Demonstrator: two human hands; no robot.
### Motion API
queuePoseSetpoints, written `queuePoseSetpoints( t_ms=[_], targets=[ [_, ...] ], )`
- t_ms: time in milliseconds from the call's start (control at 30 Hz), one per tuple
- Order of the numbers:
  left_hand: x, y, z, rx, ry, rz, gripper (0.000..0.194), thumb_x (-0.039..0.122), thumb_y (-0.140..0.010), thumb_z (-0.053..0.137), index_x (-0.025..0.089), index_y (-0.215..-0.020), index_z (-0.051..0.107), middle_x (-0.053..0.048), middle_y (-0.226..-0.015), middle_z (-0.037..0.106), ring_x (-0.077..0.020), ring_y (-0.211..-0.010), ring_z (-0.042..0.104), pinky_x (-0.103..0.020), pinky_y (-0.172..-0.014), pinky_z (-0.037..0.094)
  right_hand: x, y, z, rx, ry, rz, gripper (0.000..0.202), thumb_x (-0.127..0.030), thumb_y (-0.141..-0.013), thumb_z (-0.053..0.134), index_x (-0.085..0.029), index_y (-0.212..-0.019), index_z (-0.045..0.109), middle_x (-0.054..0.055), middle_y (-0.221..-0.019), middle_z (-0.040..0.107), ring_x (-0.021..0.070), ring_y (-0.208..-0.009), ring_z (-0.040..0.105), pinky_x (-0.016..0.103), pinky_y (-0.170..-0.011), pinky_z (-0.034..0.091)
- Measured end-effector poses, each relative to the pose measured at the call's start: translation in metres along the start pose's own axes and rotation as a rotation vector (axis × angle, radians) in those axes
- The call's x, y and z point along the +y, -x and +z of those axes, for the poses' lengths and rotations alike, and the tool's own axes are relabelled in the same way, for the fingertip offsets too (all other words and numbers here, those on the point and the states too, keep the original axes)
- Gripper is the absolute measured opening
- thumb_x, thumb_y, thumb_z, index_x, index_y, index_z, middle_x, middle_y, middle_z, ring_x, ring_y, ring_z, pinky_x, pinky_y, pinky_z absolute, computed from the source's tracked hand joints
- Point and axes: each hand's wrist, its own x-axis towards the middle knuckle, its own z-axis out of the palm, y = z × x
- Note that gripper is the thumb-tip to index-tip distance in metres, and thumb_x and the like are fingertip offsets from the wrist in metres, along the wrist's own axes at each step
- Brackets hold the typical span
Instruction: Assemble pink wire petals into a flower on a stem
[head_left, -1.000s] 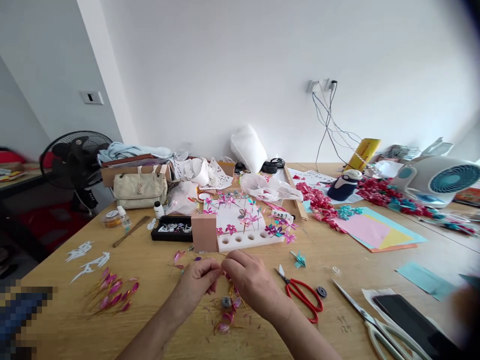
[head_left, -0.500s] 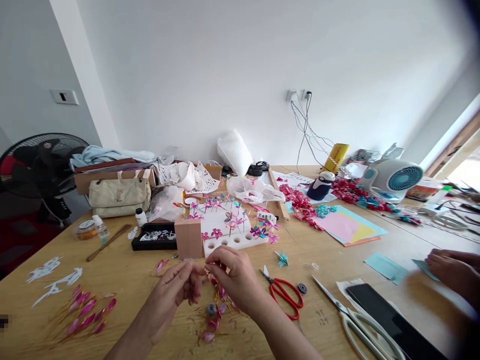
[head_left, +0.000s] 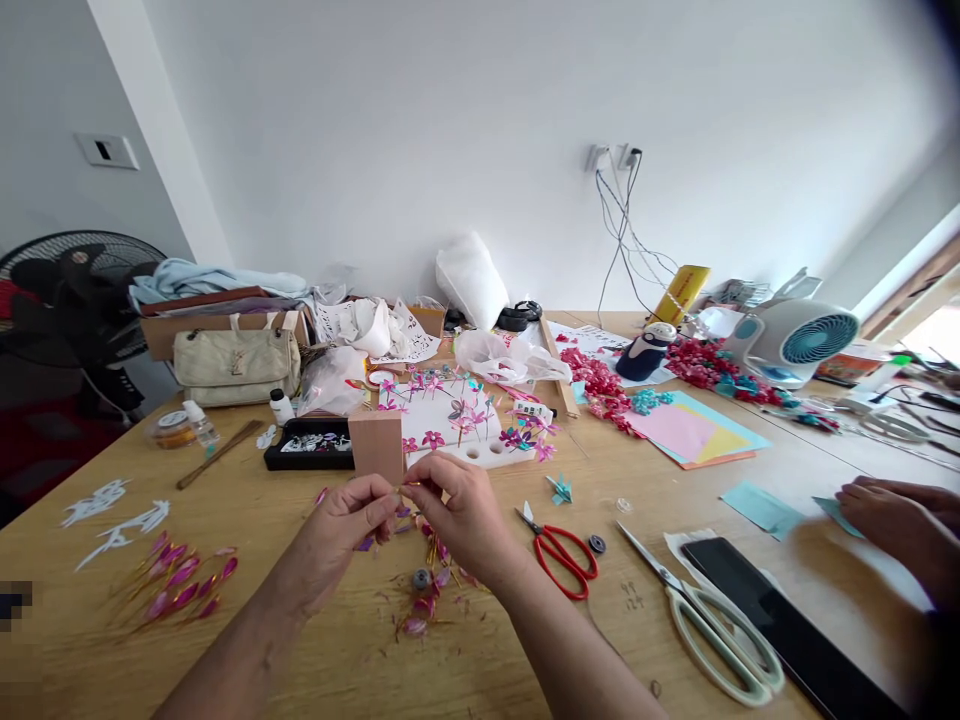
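Observation:
My left hand (head_left: 352, 520) and my right hand (head_left: 459, 510) meet fingertip to fingertip over the middle of the table. Each is closed in a pinch; the small thing between the fingers is too fine to make out. Purple bits show just below the fingertips. Under the hands lie loose pink petals on gold wire (head_left: 424, 605) and a small grey spool (head_left: 421, 579). More wired pink petals (head_left: 180, 580) are spread at the left. Behind the hands, finished pink flowers (head_left: 465, 415) stand in a white foam holder (head_left: 510, 455) beside a wooden block (head_left: 377, 443).
Red-handled scissors (head_left: 566, 560), large pale-handled scissors (head_left: 724, 640) and a black phone (head_left: 787, 620) lie at the right. A co-worker's hands (head_left: 892, 520) hold teal paper at the right edge. A black tray (head_left: 309, 458) and a bag (head_left: 236, 365) stand back left.
The view has tilted and shifted slightly. My two hands stay together at the fingertips, with the left hand turned more palm-down and its fingers curled in more.

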Motion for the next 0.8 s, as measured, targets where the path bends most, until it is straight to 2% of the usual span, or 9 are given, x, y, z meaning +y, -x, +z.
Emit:
queuePoseSetpoints(
  t_ms=[133, 233, 333, 400, 500, 533, 667, 800],
  targets=[
    [0.009, 0.001, 0.0, -0.005, -0.105, 0.011, 0.01, 0.029, -0.069, 0.064, 0.018, -0.071, 0.065, 0.002, -0.061, 0.056, -0.0126, -0.056, 0.046, -0.024, -0.051, 0.036, -0.003, 0.0, -0.003, -0.076, 0.077, -0.075, 0.011, -0.016, -0.083, 0.051, -0.015, -0.076, 0.06, 0.004, -0.071, 0.06, 0.0133, -0.064, 0.053, 0.022, -0.057, 0.038],
    [0.014, 0.001, -0.002, 0.024, -0.152, 0.026, 0.011, 0.028, -0.066, 0.066, 0.018, -0.063, 0.066, 0.002, -0.057, 0.055, -0.0123, -0.054, 0.046, -0.024, -0.05, 0.036, -0.006, 0.0, -0.006, -0.111, 0.079, -0.095, 0.01, -0.018, -0.084, 0.05, -0.016, -0.082, 0.06, 0.004, -0.075, 0.06, 0.0134, -0.068, 0.054, 0.022, -0.059, 0.039],
    [0.017, 0.001, -0.011, 0.074, -0.144, 0.049, 0.009, 0.026, -0.065, 0.067, 0.018, -0.062, 0.067, 0.002, -0.058, 0.058, -0.0123, -0.056, 0.047, -0.024, -0.053, 0.038, -0.004, 0.005, -0.013, -0.114, 0.051, -0.047, 0.009, -0.019, -0.084, 0.051, -0.016, -0.089, 0.058, 0.004, -0.081, 0.059, 0.0122, -0.067, 0.053, 0.021, -0.059, 0.04],
    [0.019, 0.001, -0.019, 0.126, -0.134, 0.067, 0.005, 0.024, -0.065, 0.068, 0.019, -0.065, 0.068, 0.003, -0.059, 0.058, -0.0114, -0.057, 0.048, -0.023, -0.055, 0.039, 0.002, 0.014, -0.017, -0.216, 0.111, -0.022, 0.008, -0.017, -0.084, 0.05, -0.016, -0.085, 0.059, 0.003, -0.079, 0.059, 0.0121, -0.068, 0.053, 0.021, -0.06, 0.039],
    [0.023, 0.002, -0.028, 0.197, -0.086, 0.093, 0.009, 0.021, -0.062, 0.071, 0.019, -0.07, 0.069, 0.003, -0.059, 0.059, -0.0103, -0.057, 0.048, -0.021, -0.056, 0.04, 0.015, 0.036, -0.019, -0.573, 0.286, -0.074, 0.014, -0.012, -0.084, 0.05, -0.018, -0.078, 0.06, 0.001, -0.078, 0.059, 0.0125, -0.072, 0.054, 0.021, -0.062, 0.036],
    [0.024, 0.002, -0.029, 0.209, -0.066, 0.101, 0.01, 0.021, -0.061, 0.071, 0.019, -0.07, 0.069, 0.003, -0.058, 0.059, -0.0102, -0.057, 0.049, -0.021, -0.055, 0.041, 0.02, 0.043, -0.017, -0.623, 0.294, -0.081, 0.012, -0.012, -0.081, 0.052, -0.019, -0.076, 0.061, 0.001, -0.078, 0.06, 0.0126, -0.072, 0.054, 0.021, -0.06, 0.035],
    [0.026, 0.003, -0.024, 0.19, -0.009, 0.101, 0.009, 0.019, -0.062, 0.072, 0.019, -0.071, 0.07, 0.003, -0.06, 0.061, -0.0092, -0.056, 0.051, -0.019, -0.054, 0.042, 0.033, 0.068, -0.008, -0.707, 0.309, -0.067, 0.014, -0.01, -0.08, 0.054, -0.02, -0.082, 0.063, 0.002, -0.083, 0.06, 0.0145, -0.074, 0.054, 0.021, -0.057, 0.033],
    [0.025, 0.002, -0.016, 0.148, 0.02, 0.098, 0.007, 0.022, -0.064, 0.07, 0.018, -0.07, 0.069, 0.003, -0.059, 0.06, -0.0095, -0.055, 0.051, -0.02, -0.053, 0.043, 0.039, 0.075, 0.001, -0.75, 0.276, -0.027, 0.012, -0.014, -0.081, 0.053, -0.019, -0.082, 0.064, 0.004, -0.083, 0.058, 0.0164, -0.075, 0.052, 0.023, -0.059, 0.035]
  ],
)
